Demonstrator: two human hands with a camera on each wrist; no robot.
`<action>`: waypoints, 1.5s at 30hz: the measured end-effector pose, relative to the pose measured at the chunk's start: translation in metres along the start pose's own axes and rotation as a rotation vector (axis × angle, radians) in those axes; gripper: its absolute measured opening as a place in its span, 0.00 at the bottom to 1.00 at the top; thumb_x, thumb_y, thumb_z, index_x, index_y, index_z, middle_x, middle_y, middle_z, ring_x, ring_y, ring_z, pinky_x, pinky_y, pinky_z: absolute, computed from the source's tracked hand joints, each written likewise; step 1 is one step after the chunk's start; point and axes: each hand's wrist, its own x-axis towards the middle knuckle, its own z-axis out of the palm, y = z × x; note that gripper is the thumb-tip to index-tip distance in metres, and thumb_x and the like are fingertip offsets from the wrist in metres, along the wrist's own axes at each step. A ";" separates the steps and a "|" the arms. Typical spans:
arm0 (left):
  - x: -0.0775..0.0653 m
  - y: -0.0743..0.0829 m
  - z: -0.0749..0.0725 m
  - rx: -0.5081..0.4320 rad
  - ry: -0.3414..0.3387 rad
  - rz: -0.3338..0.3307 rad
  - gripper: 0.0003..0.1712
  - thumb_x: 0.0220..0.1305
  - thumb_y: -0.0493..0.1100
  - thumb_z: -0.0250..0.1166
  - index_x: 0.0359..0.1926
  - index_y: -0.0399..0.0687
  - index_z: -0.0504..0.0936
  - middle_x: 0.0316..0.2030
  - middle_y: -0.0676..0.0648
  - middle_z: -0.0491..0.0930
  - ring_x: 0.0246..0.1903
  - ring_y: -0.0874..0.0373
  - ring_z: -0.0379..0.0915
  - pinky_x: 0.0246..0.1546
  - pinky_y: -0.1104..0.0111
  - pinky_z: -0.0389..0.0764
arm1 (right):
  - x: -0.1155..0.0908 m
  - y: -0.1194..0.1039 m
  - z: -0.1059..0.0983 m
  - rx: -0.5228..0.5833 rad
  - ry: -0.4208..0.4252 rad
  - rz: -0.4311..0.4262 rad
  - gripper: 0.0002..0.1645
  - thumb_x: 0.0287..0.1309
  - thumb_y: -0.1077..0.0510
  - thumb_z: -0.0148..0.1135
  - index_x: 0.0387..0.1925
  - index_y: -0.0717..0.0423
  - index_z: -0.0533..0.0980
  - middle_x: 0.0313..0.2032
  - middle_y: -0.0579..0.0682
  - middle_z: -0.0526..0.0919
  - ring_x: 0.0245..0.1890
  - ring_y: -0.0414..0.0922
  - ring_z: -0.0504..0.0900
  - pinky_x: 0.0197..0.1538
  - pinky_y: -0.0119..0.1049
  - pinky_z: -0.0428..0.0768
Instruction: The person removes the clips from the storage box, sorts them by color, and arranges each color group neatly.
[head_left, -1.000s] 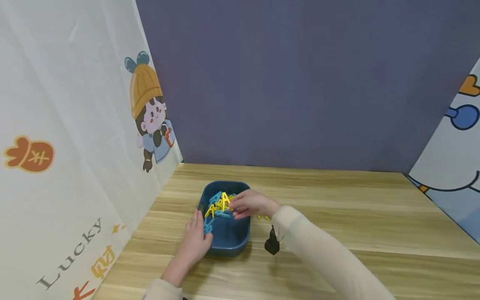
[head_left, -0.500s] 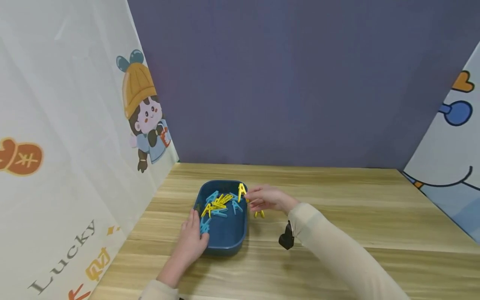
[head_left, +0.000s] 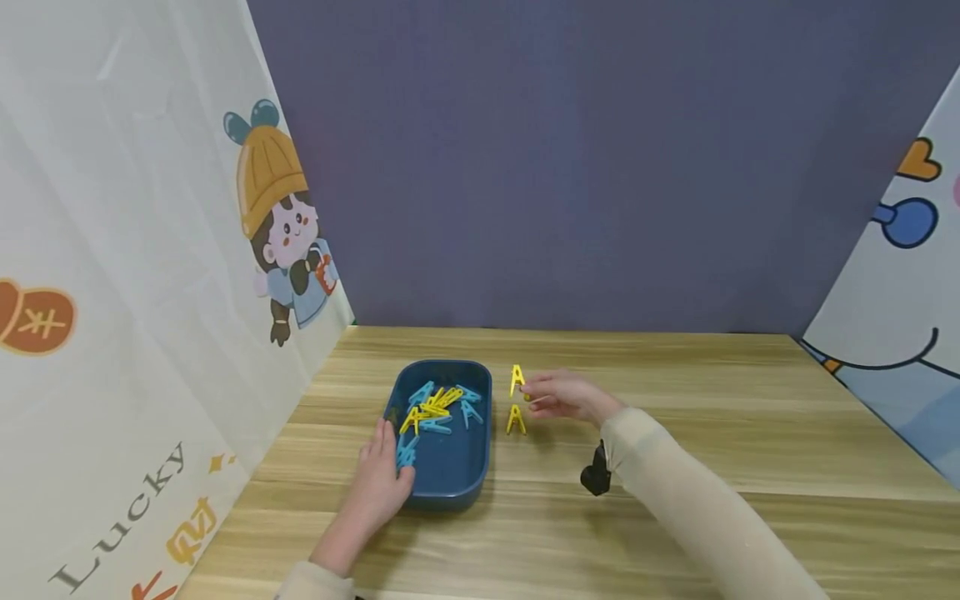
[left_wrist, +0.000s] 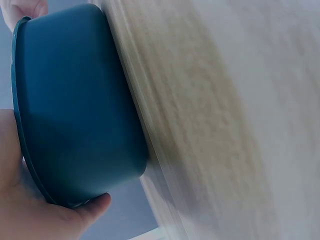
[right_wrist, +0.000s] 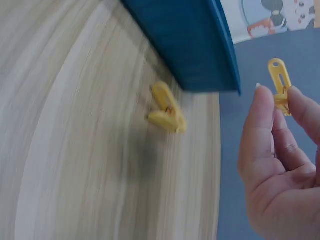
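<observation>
In the head view a dark blue plastic tub [head_left: 448, 498] stands on the table with several yellow clothespins [head_left: 441, 403] and light blue clothespins [head_left: 435, 426] inside. My left hand [head_left: 379, 475] holds the tub at its near left corner, fingers on the rim and thumb at the near end. To the right of the tub, my right hand [head_left: 567, 397] pinches a yellow clothespin [right_wrist: 278, 74] between thumb and fingertips, raised over the table. Another yellow clothespin [head_left: 515, 420] stands on the wood just below it, legs spread, beside the tub's right wall.
The wooden table [head_left: 675, 417] reaches back to a dark blue-grey panel [head_left: 555, 167]. A white printed sheet [head_left: 142, 275] hangs along the left side, another printed sheet [head_left: 892, 333] on the right. A black device [head_left: 596, 472] sits at the right wrist.
My right hand has moved from over the tub to the right, out past its rim, carrying the yellow clothespin. The left hand stays on the tub. The head view has shifted slightly.
</observation>
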 end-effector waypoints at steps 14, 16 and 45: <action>-0.001 -0.001 0.000 0.006 -0.010 -0.021 0.41 0.57 0.40 0.54 0.65 0.22 0.48 0.67 0.29 0.43 0.63 0.33 0.45 0.59 0.46 0.55 | -0.001 0.029 -0.023 -0.050 0.074 0.071 0.17 0.61 0.60 0.55 0.47 0.68 0.69 0.29 0.53 0.77 0.23 0.40 0.77 0.29 0.31 0.79; -0.001 -0.001 0.000 0.010 -0.009 -0.021 0.41 0.57 0.40 0.54 0.65 0.22 0.48 0.67 0.29 0.44 0.63 0.33 0.45 0.59 0.46 0.55 | -0.002 0.033 -0.024 -0.064 0.074 0.087 0.16 0.60 0.60 0.55 0.46 0.67 0.70 0.28 0.53 0.78 0.21 0.38 0.76 0.27 0.30 0.79; 0.000 0.004 -0.003 -0.001 -0.039 -0.038 0.41 0.59 0.41 0.54 0.66 0.23 0.47 0.68 0.31 0.40 0.64 0.35 0.42 0.59 0.47 0.54 | -0.002 0.043 -0.008 -0.301 0.214 0.138 0.10 0.57 0.62 0.59 0.27 0.67 0.75 0.17 0.50 0.75 0.11 0.37 0.70 0.20 0.30 0.76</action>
